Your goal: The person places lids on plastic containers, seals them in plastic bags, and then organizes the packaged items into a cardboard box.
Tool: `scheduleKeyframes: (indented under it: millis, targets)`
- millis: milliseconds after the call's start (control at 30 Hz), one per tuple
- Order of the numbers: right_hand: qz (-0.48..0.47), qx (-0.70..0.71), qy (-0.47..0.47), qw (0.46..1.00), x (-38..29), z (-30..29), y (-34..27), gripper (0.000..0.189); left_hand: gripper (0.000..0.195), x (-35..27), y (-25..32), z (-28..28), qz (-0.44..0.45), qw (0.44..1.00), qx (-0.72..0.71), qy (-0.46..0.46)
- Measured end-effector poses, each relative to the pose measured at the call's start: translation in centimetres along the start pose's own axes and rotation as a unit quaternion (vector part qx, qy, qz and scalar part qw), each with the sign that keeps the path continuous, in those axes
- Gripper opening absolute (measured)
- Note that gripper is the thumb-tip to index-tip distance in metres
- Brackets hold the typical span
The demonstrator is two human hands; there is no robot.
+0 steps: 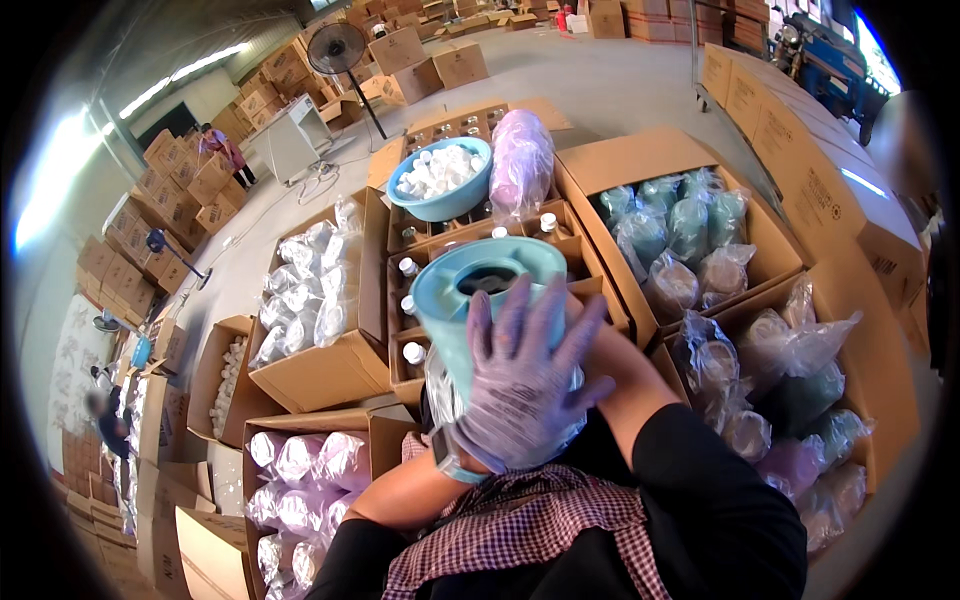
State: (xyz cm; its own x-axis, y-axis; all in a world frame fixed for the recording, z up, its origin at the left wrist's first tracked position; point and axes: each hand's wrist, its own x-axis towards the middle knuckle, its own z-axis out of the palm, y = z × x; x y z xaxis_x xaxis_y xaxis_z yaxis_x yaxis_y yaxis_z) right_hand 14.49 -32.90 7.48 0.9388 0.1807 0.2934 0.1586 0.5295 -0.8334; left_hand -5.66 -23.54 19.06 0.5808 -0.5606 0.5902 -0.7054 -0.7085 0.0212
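A teal cylindrical vessel (491, 289), with a broad rim and a dark round opening, stands tilted in front of my chest. My left hand (517, 382), in a thin greyish-purple glove with a watch (448, 454) at the wrist, lies against its near side. The fingers are spread and do not close around it. Clear plastic film (444, 390) shows beside the vessel's lower part. My right forearm (626, 360) reaches up behind the vessel, which hides my right hand. Just beyond is a divided carton (397, 360) of bottles with white caps (414, 352).
A blue basin (442, 206) of white caps and a bagged lilac bundle (521, 161) rest on the cartons ahead. Open cartons hold bagged silver (300, 285), lilac (300, 502) and teal (686, 217) pieces. A pedestal fan (337, 49) stands behind; people (223, 154) are farther off.
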Motion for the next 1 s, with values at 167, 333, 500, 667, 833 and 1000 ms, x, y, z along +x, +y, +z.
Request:
scheduleKeyframes:
  millis: [167, 333, 500, 667, 833, 1000]
  targets:
    - [-0.216, -0.163, 0.156, 0.950, -4.1, 2.0, -4.3, 0.033, 0.049, -3.5, -9.7, -2.9, -0.108, 0.900, -0.239, 0.349]
    - [-0.409, -0.457, -0.090, 0.785, -9.4, 6.5, -8.0, 0.060, 0.062, -5.3, -18.0, 3.9, -0.233, 0.660, -0.690, 0.185]
    - [0.137, 0.245, -0.219, 0.934, 0.9, 2.1, -0.2, 0.072, 0.070, -2.2, -9.6, -1.2, -0.069, 0.996, 0.050, 0.013]
    - [0.163, 0.278, -0.256, 0.912, 2.2, 3.5, 10.8, 0.065, 0.078, 1.8, -13.1, -2.0, -0.123, 0.992, 0.031, 0.024]
    - [0.165, -0.263, -0.410, 0.857, -3.5, 2.2, 12.0, 0.061, 0.048, -5.1, -20.8, -3.9, -0.321, 0.788, -0.330, 0.409]
    - [0.136, -0.573, -0.431, 0.683, 1.3, 0.9, 14.1, 0.056, 0.027, -1.4, -15.6, -0.8, -0.141, 0.674, -0.700, 0.189]
